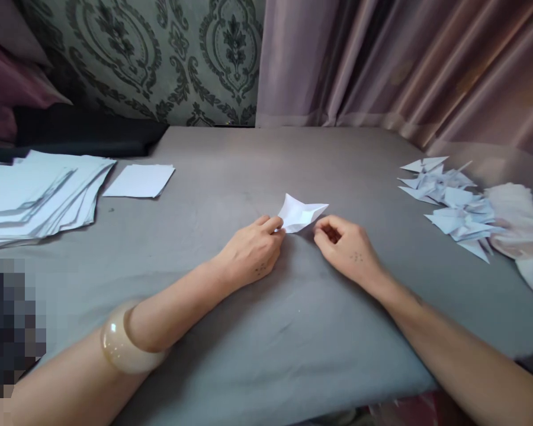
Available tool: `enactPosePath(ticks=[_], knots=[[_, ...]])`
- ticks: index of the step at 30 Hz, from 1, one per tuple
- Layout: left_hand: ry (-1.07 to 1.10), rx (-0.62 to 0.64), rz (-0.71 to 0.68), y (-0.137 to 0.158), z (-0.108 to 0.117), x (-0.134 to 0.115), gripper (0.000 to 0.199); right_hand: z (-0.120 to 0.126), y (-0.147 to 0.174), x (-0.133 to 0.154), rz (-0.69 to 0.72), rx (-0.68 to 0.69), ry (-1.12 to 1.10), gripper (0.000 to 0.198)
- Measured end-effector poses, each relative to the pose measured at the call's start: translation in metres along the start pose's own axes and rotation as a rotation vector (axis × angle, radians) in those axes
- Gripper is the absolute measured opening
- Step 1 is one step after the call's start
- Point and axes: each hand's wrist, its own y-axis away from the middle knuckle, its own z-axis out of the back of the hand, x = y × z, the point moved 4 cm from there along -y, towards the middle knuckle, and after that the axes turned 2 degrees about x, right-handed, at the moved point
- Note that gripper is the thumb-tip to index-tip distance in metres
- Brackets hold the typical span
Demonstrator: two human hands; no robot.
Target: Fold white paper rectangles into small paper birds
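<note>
A small white sheet of folded paper is raised at the middle of the table, its corners standing up in points. My left hand pinches its left corner between thumb and fingers. Close to the paper's right side, my right hand is curled with thumb and forefinger brought together. The right fingertips are near the paper's lower right edge; whether they touch it, or hold anything, I cannot make out. A pale bangle sits on my left forearm.
On the left lie a stack of large white sheets and a smaller pile of square paper. Several folded paper pieces are heaped at the right beside white cloth. Grey cloth covers the table; black fabric lies at the back left.
</note>
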Motion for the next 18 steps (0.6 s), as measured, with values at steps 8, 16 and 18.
enactPosePath(ticks=[8, 16, 18], knots=[[0.003, 0.012, -0.038, 0.000, -0.001, 0.001, 0.036, -0.015, 0.000, -0.004, 0.076, 0.002, -0.026, 0.023], [-0.071, 0.007, -0.094, -0.003, -0.007, 0.002, 0.040, -0.019, 0.004, -0.002, 0.094, 0.002, 0.008, 0.028], [-0.087, 0.024, -0.093, -0.004, -0.008, 0.001, 0.040, -0.020, 0.004, -0.001, 0.117, 0.000, 0.001, 0.029]])
